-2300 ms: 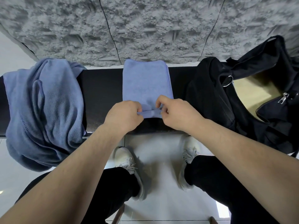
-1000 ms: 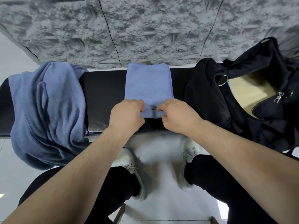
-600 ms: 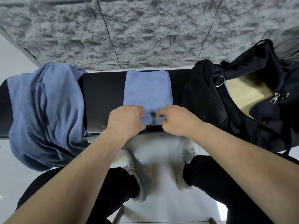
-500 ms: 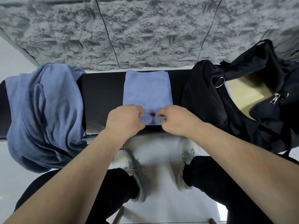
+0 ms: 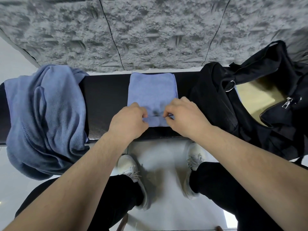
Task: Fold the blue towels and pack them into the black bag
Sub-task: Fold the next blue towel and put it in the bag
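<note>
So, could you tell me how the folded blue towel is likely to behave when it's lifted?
The folded towel will probably sag: its near edge already bends where the left hand and right hand pinch it. It looks light. Its layers could slip apart unless supported underneath.

Even soft light, fisheye-warped edges, sharp

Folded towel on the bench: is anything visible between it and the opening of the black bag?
Nothing separate lies between them. The folded towel, pinched at its near edge by the left hand and right hand, sits beside the black bag, whose near side stands between the towel and the opening.
</note>
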Motion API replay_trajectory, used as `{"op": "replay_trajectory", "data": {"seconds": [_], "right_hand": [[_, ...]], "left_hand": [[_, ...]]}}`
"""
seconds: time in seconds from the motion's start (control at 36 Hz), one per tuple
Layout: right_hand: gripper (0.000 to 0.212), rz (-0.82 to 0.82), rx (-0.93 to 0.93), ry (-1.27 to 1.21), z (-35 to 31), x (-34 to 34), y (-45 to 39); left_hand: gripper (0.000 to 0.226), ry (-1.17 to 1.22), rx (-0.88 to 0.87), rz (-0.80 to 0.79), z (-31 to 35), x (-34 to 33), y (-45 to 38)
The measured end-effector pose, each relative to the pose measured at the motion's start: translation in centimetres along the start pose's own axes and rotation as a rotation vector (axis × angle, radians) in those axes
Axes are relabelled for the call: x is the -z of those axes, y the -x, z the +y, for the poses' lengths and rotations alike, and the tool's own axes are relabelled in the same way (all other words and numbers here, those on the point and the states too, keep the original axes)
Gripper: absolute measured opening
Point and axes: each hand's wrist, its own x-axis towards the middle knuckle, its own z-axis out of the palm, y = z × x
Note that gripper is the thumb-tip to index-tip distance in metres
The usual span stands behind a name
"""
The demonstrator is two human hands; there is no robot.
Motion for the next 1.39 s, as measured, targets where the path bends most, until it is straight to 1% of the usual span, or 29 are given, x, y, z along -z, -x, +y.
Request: {"op": "replay_trajectory", "data": {"seconds": [0.11,0.17,0.28,0.36,0.42,0.5,0.56,0.64,0.78,0.89,1.0,1.08,1.19,1.31,1.39], "right_hand": [[0.030,0.038,0.060,-0.001,-0.4,-0.2,0.0],[0.029,0.037,0.101,0.036,-0.7,-0.3,0.1],[0.026,0.035,0.113,0.106,-1.1,-0.3,0.2],[0.020,0.080,0.130,0.119,-1.2,-0.5,0.4],[0.021,0.108,0.149,0.129,-1.2,-0.9,0.5],[0.027,0.152,0.149,0.149,-0.9,-1.6,0.3],[0.028,0.172,0.149,0.164,-0.8,-1.6,0.2],[0.027,0.155,0.145,0.187,-1.0,-1.3,0.1],[0.033,0.108,0.129,0.161,-0.8,-0.9,-0.1],[0.027,0.105,0.105,0.143,-0.6,-0.9,-0.1],[0.026,0.124,0.083,0.100,-0.6,-0.8,-0.2],[0.026,0.156,0.087,0.100,-0.7,-0.9,-0.2],[0.023,0.180,0.129,0.129,-0.7,-1.4,0.0],[0.032,0.113,0.123,0.170,-0.6,-1.3,-0.1],[0.035,0.089,0.110,0.166,-0.8,-1.0,0.0]], "left_hand": [[0.021,0.025,-0.011,0.006,0.1,0.2,0.2],[0.019,0.028,-0.005,0.016,0.1,0.3,0.2],[0.016,0.032,-0.003,0.036,0.1,0.1,0.1],[0.017,0.042,0.001,0.048,0.1,0.0,0.1],[0.018,0.044,0.004,0.066,0.1,-0.1,0.0],[0.020,0.031,-0.004,0.109,0.1,-0.2,-0.1],[0.021,-0.017,-0.041,0.174,0.1,-0.4,-0.1],[0.024,-0.037,-0.078,0.235,0.0,-0.5,-0.2],[0.030,0.009,-0.055,0.199,0.2,-0.2,-0.2],[0.025,0.005,-0.074,0.200,0.3,-0.2,0.2],[0.033,-0.019,-0.122,0.183,0.1,-0.6,0.2],[0.034,-0.065,-0.133,0.186,0.0,-0.8,-0.3],[0.031,-0.078,-0.120,0.196,0.2,-0.8,-0.6],[0.025,-0.047,-0.110,0.214,0.2,-0.9,-0.7],[0.021,-0.027,-0.111,0.198,0.3,-0.8,-0.5]]}}
